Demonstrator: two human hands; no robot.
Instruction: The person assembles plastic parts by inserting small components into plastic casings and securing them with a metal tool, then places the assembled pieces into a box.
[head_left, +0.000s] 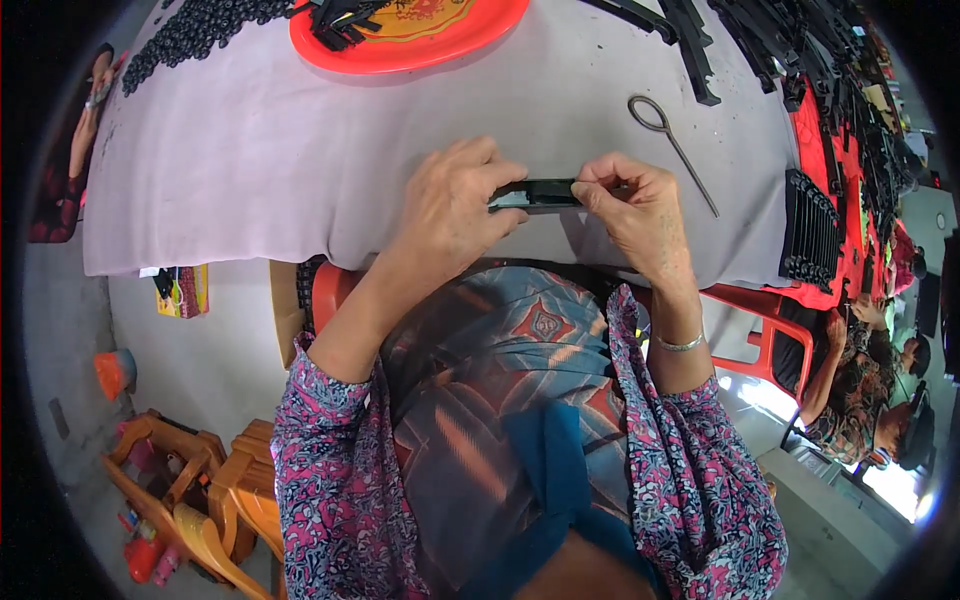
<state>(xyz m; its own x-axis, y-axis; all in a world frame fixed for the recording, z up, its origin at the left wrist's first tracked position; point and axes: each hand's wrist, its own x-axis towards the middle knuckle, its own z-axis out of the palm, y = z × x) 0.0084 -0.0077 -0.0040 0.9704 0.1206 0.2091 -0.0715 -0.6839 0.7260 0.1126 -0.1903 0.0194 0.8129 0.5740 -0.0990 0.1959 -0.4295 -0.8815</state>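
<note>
Between my two hands, just above the near edge of the cloth-covered table, is a small black channel-shaped plastic part (548, 194), hollow side showing. My left hand (458, 195) grips its left end between thumb and fingers. At the other end my right hand (636, 208) pinches the part with thumb and forefinger; whether a smaller piece is also between those fingertips is hidden. A metal rod with a looped end (680, 155) lies on the cloth, to the right of my right hand.
A red oval tray (400, 62) with black parts stands at the far middle. Small black round pieces (200, 38) are heaped far left. Long black plastic strips (690, 50) lie far right, and a stack of black parts (810, 230) at the right edge. Other people sit left and right.
</note>
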